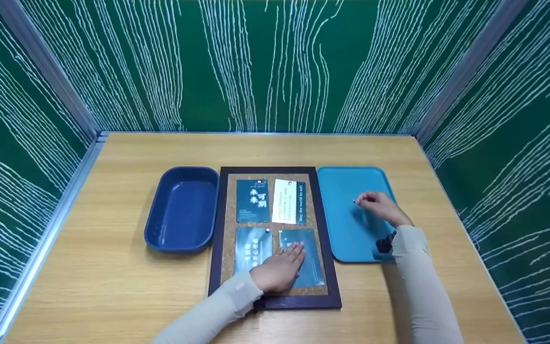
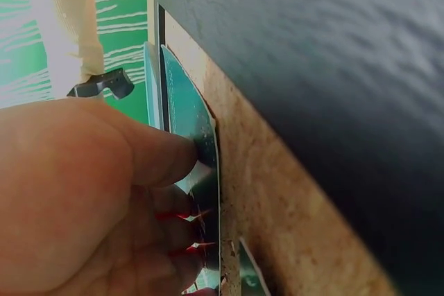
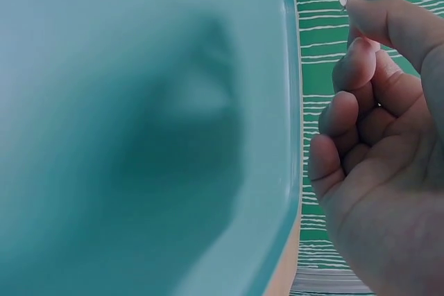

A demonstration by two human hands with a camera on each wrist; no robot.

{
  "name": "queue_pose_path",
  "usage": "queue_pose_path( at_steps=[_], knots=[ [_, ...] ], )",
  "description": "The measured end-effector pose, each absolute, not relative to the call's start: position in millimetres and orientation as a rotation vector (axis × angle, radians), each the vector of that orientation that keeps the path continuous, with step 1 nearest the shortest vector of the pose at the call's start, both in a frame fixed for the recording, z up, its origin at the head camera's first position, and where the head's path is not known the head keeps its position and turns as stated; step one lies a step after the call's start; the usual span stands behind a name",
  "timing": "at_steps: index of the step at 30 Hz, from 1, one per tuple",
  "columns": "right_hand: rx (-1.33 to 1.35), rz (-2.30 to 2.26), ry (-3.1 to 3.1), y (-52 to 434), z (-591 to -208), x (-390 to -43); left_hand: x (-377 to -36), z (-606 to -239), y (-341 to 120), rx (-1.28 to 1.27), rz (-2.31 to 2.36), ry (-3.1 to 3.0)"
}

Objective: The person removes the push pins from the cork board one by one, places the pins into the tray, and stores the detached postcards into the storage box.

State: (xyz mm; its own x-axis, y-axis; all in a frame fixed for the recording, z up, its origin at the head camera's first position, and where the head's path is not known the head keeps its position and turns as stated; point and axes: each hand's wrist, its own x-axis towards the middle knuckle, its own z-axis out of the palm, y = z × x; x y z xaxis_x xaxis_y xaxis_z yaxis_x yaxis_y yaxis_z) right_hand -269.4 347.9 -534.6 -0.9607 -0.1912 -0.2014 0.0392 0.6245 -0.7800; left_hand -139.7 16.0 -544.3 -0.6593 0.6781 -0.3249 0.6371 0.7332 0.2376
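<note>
Your left hand [image 1: 277, 270] lies flat, fingers straight, pressing the dark teal card [image 1: 303, 258] at the near-right of the dark-framed cork board [image 1: 227, 229]. Your right hand [image 1: 380, 208], over the teal plastic tray [image 1: 346, 229] right of the board, pinches a small pin [image 1: 354, 201] at its fingertips. Three more cards sit pinned farther up; a navy tub [image 1: 182, 210] is left of the board.

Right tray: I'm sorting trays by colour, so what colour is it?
Teal; the right tray shows best in the head view.

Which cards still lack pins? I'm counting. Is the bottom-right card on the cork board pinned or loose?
Apparently loose: no pin shows on the bottom-right card; the left hand presses it flat.
</note>
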Motion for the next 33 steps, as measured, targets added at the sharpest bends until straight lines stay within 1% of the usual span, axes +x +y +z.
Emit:
queue_pose_path(
  at_steps=[6, 24, 33],
  knots=[
    [-0.130, -1.253, 2.602, 347.8, -536.0, -269.4, -139.7, -544.8, 15.7, 1.056, 0.129, 2.554],
    [-0.077, -1.263, 2.563, 350.0, -534.6, -269.7, -141.2, -549.0, 16.0, 1.031, 0.148, 2.553],
    [-0.103, -1.252, 2.598, 351.1, -534.7, -268.0, -140.5, -548.6, 15.5, 1.035, 0.148, 2.548]
  ],
)
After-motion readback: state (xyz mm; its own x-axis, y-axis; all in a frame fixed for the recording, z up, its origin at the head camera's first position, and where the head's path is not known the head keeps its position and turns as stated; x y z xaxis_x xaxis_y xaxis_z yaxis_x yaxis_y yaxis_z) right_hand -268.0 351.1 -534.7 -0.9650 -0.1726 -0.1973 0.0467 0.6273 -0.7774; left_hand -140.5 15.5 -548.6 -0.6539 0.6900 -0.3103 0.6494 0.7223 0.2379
